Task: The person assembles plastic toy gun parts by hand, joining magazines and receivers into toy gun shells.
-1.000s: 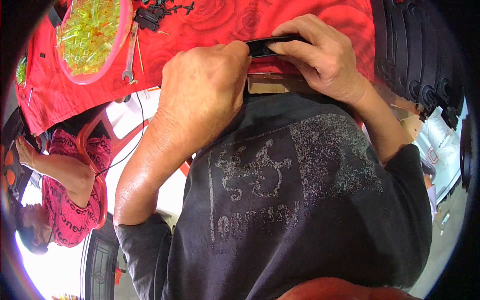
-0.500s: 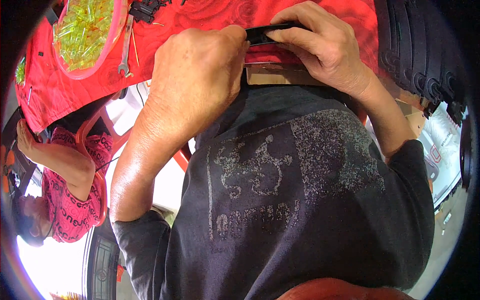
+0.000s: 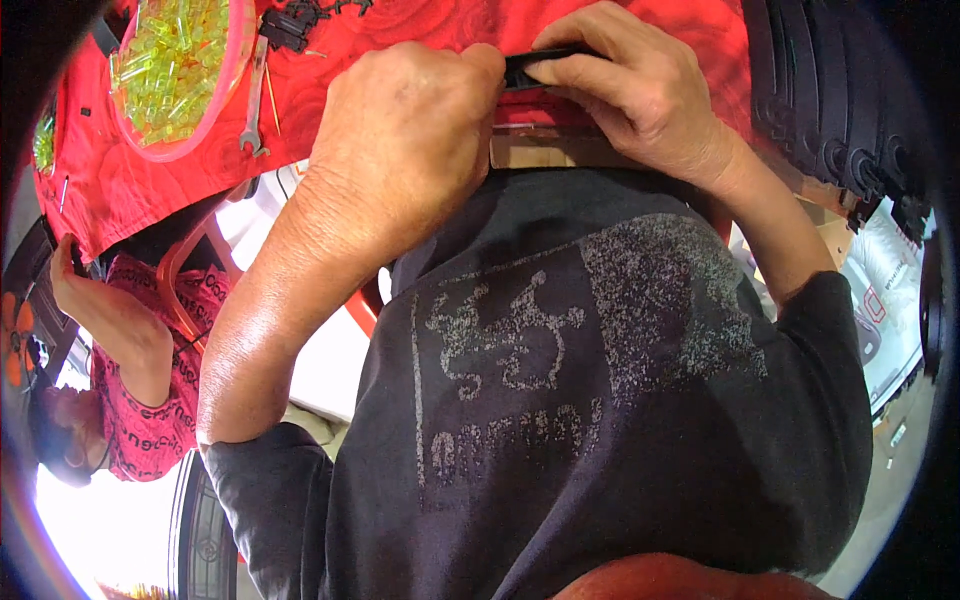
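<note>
Dark grey printed shirt (image 3: 560, 400) fills the near view; above it, at the edge of the red-clothed table (image 3: 420, 30), left hand (image 3: 410, 130) & right hand (image 3: 640, 90) both pinch a slim black part (image 3: 535, 65) betw. fingertips; farther left, pink bowl (image 3: 215, 125) w/ yellow-green pieces, spanner (image 3: 255, 105) just beside it.

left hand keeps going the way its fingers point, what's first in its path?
Likely the black part it already touches, then the right hand gripping the other side; depth is hard to judge.
</note>
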Action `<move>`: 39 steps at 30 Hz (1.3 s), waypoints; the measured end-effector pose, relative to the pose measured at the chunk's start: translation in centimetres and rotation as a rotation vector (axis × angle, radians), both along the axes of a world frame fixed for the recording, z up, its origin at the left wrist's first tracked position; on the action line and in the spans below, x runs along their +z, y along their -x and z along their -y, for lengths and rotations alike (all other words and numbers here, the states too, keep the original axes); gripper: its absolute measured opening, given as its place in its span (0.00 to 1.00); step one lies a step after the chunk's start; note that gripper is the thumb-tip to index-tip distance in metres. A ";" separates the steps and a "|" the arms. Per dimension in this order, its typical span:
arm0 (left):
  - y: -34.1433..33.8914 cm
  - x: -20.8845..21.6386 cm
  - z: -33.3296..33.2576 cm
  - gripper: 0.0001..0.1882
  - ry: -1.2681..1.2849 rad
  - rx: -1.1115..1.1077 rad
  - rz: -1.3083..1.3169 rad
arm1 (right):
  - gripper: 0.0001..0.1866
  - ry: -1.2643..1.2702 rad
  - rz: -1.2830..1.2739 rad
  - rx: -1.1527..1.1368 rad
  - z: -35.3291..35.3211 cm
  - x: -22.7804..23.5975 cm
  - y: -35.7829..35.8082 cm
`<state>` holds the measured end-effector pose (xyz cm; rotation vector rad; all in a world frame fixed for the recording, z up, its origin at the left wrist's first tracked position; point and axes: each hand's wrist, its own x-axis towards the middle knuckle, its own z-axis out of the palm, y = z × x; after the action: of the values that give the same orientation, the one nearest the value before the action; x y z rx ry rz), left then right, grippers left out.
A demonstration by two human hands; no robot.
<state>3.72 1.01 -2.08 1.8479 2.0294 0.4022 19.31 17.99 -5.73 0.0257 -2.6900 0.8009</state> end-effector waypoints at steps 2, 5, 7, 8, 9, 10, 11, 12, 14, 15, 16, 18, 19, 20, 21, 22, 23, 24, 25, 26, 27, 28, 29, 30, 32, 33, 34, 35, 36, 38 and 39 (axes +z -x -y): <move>0.3 -0.4 -1.1 0.07 -0.014 -0.016 0.003 | 0.06 -0.164 -0.822 0.145 -2.0 -5.9 1.5; 0.2 -0.5 0.2 0.08 -0.001 -0.008 0.016 | 0.06 0.009 -0.037 0.026 0.5 1.2 -0.1; 0.1 -0.4 -0.5 0.07 0.007 -0.019 -0.008 | 0.06 -0.081 -0.420 0.093 -1.3 -3.7 1.3; 0.1 -0.6 -0.9 0.07 0.003 -0.022 -0.003 | 0.06 -0.153 -0.794 0.173 -1.9 -5.9 1.8; 0.2 -0.5 -0.9 0.06 0.010 -0.038 -0.021 | 0.06 -0.149 -0.792 0.174 -1.6 -6.1 1.7; 0.2 -0.4 -0.8 0.08 0.017 -0.056 -0.039 | 0.06 -0.069 -0.770 0.169 -1.3 -6.2 1.6; 0.2 -0.4 -0.5 0.08 0.020 -0.054 -0.037 | 0.06 0.011 -0.746 0.164 -1.1 -6.3 1.5; 0.1 -0.5 -0.5 0.08 0.016 -0.051 -0.033 | 0.06 0.009 -0.746 0.169 -1.3 -6.3 1.7; 0.1 -0.6 -0.7 0.08 0.010 -0.045 -0.029 | 0.06 -0.156 -0.828 0.175 -1.7 -6.3 2.1; 0.2 -0.7 -0.7 0.08 0.004 -0.050 -0.036 | 0.06 -0.153 -0.824 0.174 -1.5 -6.2 2.1; 0.2 -0.7 -0.6 0.08 -0.002 -0.056 -0.043 | 0.06 -0.116 -0.803 0.170 -1.4 -6.0 2.0; 0.0 -0.8 -0.2 0.08 -0.012 -0.057 -0.043 | 0.06 -0.082 -0.782 0.169 -1.3 -6.1 1.9; 0.0 -0.9 -0.3 0.08 -0.026 -0.058 -0.048 | 0.06 -0.099 -0.805 0.171 -1.4 -6.4 2.0; 0.1 -0.9 -0.5 0.08 -0.029 -0.055 -0.050 | 0.06 -0.115 -0.829 0.173 -1.6 -6.5 2.0; 0.2 -0.7 -0.6 0.08 -0.029 -0.066 -0.060 | 0.06 -0.114 -0.828 0.172 -1.5 -6.4 1.9; 0.1 -0.6 -0.5 0.08 -0.028 -0.077 -0.070 | 0.07 -0.105 -0.810 0.166 -1.4 -6.3 1.7; 0.0 -0.6 -0.3 0.08 -0.027 -0.077 -0.070 | 0.07 -0.096 -0.792 0.160 -1.4 -6.0 1.5; 0.2 -0.9 -0.2 0.06 -0.038 -0.065 -0.052 | 0.07 -0.095 -0.796 0.168 -1.2 -4.3 1.3; 0.3 -1.2 -0.1 0.06 -0.045 -0.050 -0.034 | 0.07 -0.061 -0.453 0.099 -0.1 -1.1 0.5; 0.5 -1.1 -0.1 0.06 -0.049 -0.051 -0.037 | 0.08 -0.035 -0.109 0.019 0.5 0.9 -0.2; 0.6 -1.1 -0.3 0.06 -0.057 -0.068 -0.038 | 0.08 -0.036 -0.108 0.009 -0.1 -0.9 0.1; 0.6 -1.1 -0.6 0.07 -0.070 -0.091 -0.036 | 0.08 -0.045 -0.465 0.071 -1.1 -4.2 0.9; 0.6 -1.0 -0.4 0.07 -0.072 -0.094 -0.035 | 0.08 -0.050 -0.826 0.145 -1.5 -6.0 1.5; 0.7 -1.0 -0.4 0.08 -0.063 -0.085 -0.043 | 0.08 -0.045 -0.829 0.145 -1.4 -6.1 1.5; 0.8 -1.1 -0.4 0.10 -0.052 -0.076 -0.053 | 0.08 -0.045 -0.810 0.154 -1.5 -6.3 1.5; 0.8 -1.1 -0.3 0.10 -0.046 -0.069 -0.055 | 0.08 -0.049 -0.811 0.154 -1.3 -6.4 1.4; 0.9 -1.1 -0.2 0.11 -0.041 -0.062 -0.057 | 0.08 0.026 -0.762 0.156 -1.1 -6.7 1.0; 0.9 -1.0 -0.2 0.11 -0.044 -0.065 -0.059 | 0.08 0.100 -0.711 0.158 -1.0 -6.8 0.8; 1.0 -1.0 -0.1 0.11 -0.045 -0.060 -0.051 | 0.08 0.096 -0.711 0.155 -1.1 -6.8 1.1; 0.9 -1.2 -0.2 0.11 -0.047 -0.061 -0.042 | 0.08 -0.115 -0.845 0.165 -1.6 -6.5 1.8; 0.9 -1.1 0.3 0.11 -0.027 -0.036 -0.048 | 0.08 -0.106 -0.849 0.169 -1.0 -4.5 1.5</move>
<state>2.81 0.74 -3.15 1.9253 2.0281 0.3804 17.78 18.95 -10.27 0.5041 -1.9256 0.5193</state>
